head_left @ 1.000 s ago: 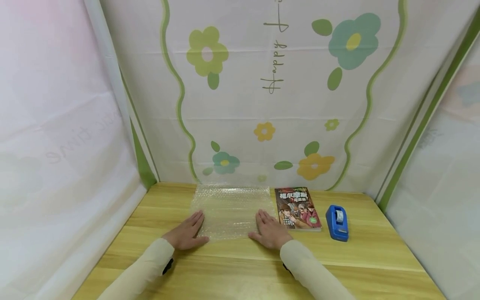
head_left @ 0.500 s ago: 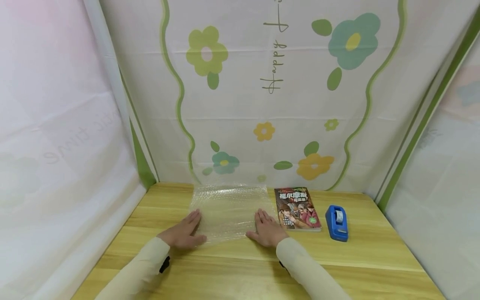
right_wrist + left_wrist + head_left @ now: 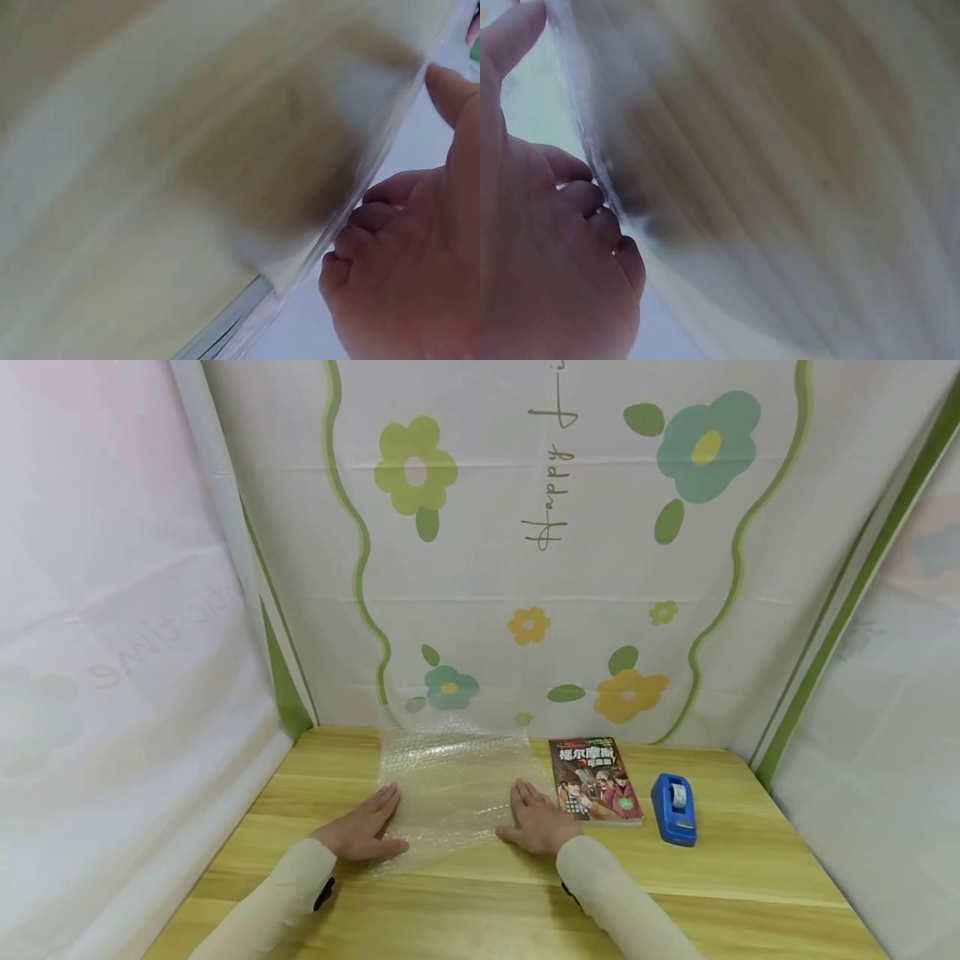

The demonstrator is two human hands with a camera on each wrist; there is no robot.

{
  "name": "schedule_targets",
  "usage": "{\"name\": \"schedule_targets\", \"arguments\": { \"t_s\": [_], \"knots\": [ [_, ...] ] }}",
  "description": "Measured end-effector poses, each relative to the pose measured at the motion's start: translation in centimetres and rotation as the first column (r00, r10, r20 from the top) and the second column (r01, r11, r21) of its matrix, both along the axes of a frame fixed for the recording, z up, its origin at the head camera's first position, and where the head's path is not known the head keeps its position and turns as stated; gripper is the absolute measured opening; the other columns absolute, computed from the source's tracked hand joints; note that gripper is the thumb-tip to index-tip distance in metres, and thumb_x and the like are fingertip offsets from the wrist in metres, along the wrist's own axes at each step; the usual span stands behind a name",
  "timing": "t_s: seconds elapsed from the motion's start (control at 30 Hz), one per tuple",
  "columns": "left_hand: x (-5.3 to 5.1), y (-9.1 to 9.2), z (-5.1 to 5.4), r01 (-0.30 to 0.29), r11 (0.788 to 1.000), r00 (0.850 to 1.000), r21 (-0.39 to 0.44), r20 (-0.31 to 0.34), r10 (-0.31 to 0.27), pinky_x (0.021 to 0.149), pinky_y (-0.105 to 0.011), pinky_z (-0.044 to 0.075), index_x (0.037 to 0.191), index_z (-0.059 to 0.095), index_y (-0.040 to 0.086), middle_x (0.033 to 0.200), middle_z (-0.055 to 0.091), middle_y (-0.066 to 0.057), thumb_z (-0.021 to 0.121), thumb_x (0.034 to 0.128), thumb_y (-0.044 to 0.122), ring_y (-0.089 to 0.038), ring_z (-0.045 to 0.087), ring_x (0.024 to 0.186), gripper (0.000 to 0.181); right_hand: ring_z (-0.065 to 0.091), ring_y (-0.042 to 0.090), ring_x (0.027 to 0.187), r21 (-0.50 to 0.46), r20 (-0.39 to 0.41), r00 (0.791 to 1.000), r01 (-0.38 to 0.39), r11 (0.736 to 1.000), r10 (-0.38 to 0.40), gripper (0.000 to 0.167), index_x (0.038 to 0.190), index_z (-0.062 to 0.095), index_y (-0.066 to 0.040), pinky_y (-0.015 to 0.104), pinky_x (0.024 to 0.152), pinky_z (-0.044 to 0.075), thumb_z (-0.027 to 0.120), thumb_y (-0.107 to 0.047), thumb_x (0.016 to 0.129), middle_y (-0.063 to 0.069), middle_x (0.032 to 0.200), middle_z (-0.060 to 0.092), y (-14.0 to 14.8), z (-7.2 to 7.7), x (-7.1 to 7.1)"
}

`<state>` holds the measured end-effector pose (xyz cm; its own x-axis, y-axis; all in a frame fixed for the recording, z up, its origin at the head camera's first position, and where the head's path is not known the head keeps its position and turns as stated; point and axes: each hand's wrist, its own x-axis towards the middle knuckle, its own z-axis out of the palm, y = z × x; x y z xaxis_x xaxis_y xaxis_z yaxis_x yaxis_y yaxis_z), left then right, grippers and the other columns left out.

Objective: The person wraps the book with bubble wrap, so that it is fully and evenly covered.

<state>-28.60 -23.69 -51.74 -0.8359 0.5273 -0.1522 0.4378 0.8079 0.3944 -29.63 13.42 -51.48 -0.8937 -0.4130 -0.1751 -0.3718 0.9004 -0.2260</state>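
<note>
A clear sheet of bubble wrap (image 3: 457,793) lies on the table, its far edge rising against the backdrop and its near left corner slanting toward me. My left hand (image 3: 362,828) rests on its left side, fingers straight and pointing away. Opposite it, my right hand (image 3: 536,822) lies on the right side with extended fingers. In the left wrist view the left hand's fingertips (image 3: 581,196) touch the sheet's thin edge. The right wrist view has the right hand (image 3: 409,262) touching the wrap near the book's pages (image 3: 232,319).
Just right of the right hand lies a paperback book (image 3: 596,781) with an illustrated cover. Farther right stands a blue tape dispenser (image 3: 675,810) with a roll in it. Flower-printed cloth (image 3: 480,568) walls off the wooden table (image 3: 465,918) at the back and sides.
The bubble wrap has shifted left, and its near left corner has slid toward me, turning the sheet slightly. My left hand has moved a little left; the right hand is almost where it was.
</note>
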Motion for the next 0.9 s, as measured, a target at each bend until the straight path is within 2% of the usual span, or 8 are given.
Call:
{"name": "schedule_targets", "arguments": {
  "t_s": [0.1, 0.2, 0.27, 0.43, 0.53, 0.63, 0.7, 0.9],
  "knots": [
    [0.6, 0.5, 0.1, -0.017, 1.0, 1.0, -0.012, -0.009, 0.017, 0.13, -0.063, 0.023, 0.164, 0.018, -0.012, 0.174, 0.011, -0.031, 0.063, 0.1025, 0.054, -0.05, 0.014, 0.162, 0.101, 0.022, 0.038, 0.164, -0.012, 0.015, 0.999, 0.04, 0.999, -0.04, 0.092, 0.167, 0.023, 0.0, 0.061, 0.13, 0.028, 0.052, -0.062, 0.105, 0.018, 0.177, 0.017, -0.6, 0.0, 0.5],
    [1.4, 1.3, 0.3, -0.028, 1.0, 1.0, -0.015, -0.01, 0.027, 0.13, -0.065, 0.022, 0.162, 0.019, -0.014, 0.173, 0.011, -0.035, 0.063, 0.103, 0.054, -0.052, 0.014, 0.162, 0.1, 0.021, 0.041, 0.163, -0.042, 0.018, 0.999, 0.046, 0.998, -0.045, 0.092, 0.166, 0.023, 0.004, 0.062, 0.13, 0.025, 0.052, -0.06, 0.106, 0.022, 0.176, 0.016, -1.3, 0.0, 1.0],
    [1.8, 1.9, 0.3, -0.043, 0.999, 0.999, -0.023, -0.008, 0.042, 0.13, -0.065, 0.021, 0.162, 0.02, -0.015, 0.172, 0.011, -0.036, 0.061, 0.1034, 0.055, -0.052, 0.014, 0.162, 0.1, 0.018, 0.042, 0.164, -0.055, 0.017, 0.999, 0.033, 0.998, -0.032, 0.092, 0.165, 0.024, 0.007, 0.056, 0.133, 0.022, 0.052, -0.058, 0.106, 0.026, 0.175, 0.016, -1.8, 0.0, 1.3],
    [2.6, 2.9, 0.8, -0.086, 0.995, 0.996, -0.054, 0.002, 0.086, 0.131, -0.063, 0.02, 0.161, 0.023, -0.015, 0.172, 0.012, -0.035, 0.06, 0.103, 0.058, -0.049, 0.014, 0.163, 0.101, 0.019, 0.039, 0.164, -0.029, 0.012, 0.999, 0.04, 0.999, -0.04, 0.095, 0.165, 0.024, 0.005, 0.052, 0.134, 0.023, 0.052, -0.062, 0.105, 0.025, 0.175, 0.017, -2.5, 0.1, 1.8],
    [2.4, 2.6, 1.1, -0.075, 0.996, 0.997, -0.044, 0.001, 0.075, 0.131, -0.063, 0.02, 0.161, 0.022, -0.015, 0.172, 0.012, -0.035, 0.061, 0.1026, 0.057, -0.05, 0.013, 0.163, 0.101, 0.019, 0.039, 0.164, -0.024, 0.011, 1.0, 0.016, 1.0, -0.016, 0.095, 0.165, 0.024, 0.005, 0.053, 0.133, 0.023, 0.053, -0.062, 0.105, 0.024, 0.176, 0.017, -2.2, 0.0, 1.6],
    [1.6, 1.8, 1.0, -0.044, 0.999, 0.999, -0.011, -0.011, 0.044, 0.131, -0.063, 0.019, 0.162, 0.02, -0.014, 0.173, 0.009, -0.034, 0.063, 0.1018, 0.056, -0.05, 0.011, 0.163, 0.102, 0.018, 0.039, 0.164, -0.029, 0.022, 0.999, -0.028, 0.999, 0.028, 0.093, 0.166, 0.023, 0.004, 0.055, 0.133, 0.023, 0.053, -0.06, 0.105, 0.023, 0.176, 0.015, -1.4, -0.1, 1.0],
    [1.0, 1.2, 0.9, -0.026, 1.0, 0.999, 0.004, -0.025, 0.026, 0.131, -0.064, 0.02, 0.163, 0.018, -0.013, 0.174, 0.009, -0.033, 0.065, 0.1012, 0.055, -0.05, 0.01, 0.163, 0.104, 0.02, 0.038, 0.164, -0.016, 0.029, 0.999, -0.036, 0.999, 0.036, 0.093, 0.167, 0.023, 0.0, 0.06, 0.13, 0.028, 0.053, -0.062, 0.105, 0.019, 0.177, 0.016, -0.9, 0.0, 0.8],
    [0.2, 0.3, 0.4, -0.003, 1.0, 0.999, -0.01, -0.047, 0.003, 0.129, -0.065, 0.023, 0.162, 0.018, -0.015, 0.172, 0.01, -0.036, 0.068, 0.0999, 0.054, -0.053, 0.014, 0.161, 0.105, 0.021, 0.028, 0.165, 0.034, 0.02, 0.999, -0.051, 0.998, 0.05, 0.095, 0.169, 0.022, -0.007, 0.051, 0.13, 0.032, 0.05, -0.069, 0.103, 0.011, 0.179, 0.017, 0.0, -0.2, 0.3]
  ]
}}
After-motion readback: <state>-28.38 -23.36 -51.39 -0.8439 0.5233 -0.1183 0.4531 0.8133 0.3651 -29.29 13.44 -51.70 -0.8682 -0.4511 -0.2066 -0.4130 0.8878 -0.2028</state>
